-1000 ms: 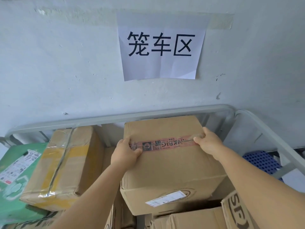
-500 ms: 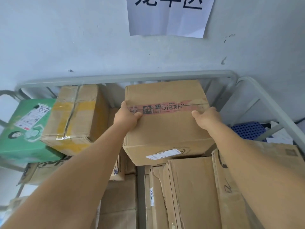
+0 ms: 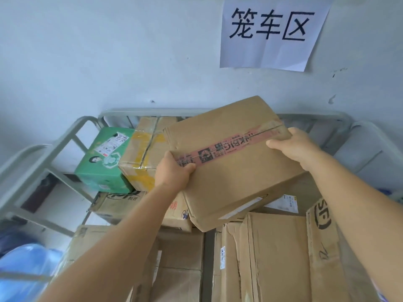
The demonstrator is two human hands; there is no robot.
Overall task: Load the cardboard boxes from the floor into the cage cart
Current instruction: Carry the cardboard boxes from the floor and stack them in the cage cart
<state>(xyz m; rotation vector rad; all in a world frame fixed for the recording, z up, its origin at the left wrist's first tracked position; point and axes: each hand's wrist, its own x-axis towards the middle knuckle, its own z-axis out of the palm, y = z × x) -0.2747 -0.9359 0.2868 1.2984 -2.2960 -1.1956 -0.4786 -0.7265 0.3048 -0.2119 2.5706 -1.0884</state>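
Note:
A brown cardboard box with red printed tape (image 3: 231, 171) sits tilted on top of the pile inside the grey cage cart (image 3: 65, 138). My left hand (image 3: 174, 171) grips its left edge at the tape, thumb on top. Its right edge is held by my right hand (image 3: 294, 147), fingers curled over the corner. Beneath and around it lie several other boxes: a yellow-taped box (image 3: 141, 158), a green carton (image 3: 104, 162) and tall brown cartons (image 3: 274, 258) in front.
The cart's grey tube frame runs along the back against a pale wall with a paper sign (image 3: 270, 33). A second cart frame (image 3: 366, 153) stands at the right. A blue plastic bag (image 3: 24, 264) lies low on the left outside the cart.
The taped box has been turned and tilted, its right end now higher and farther back. Both hands stayed on its edges. The view swung left and up.

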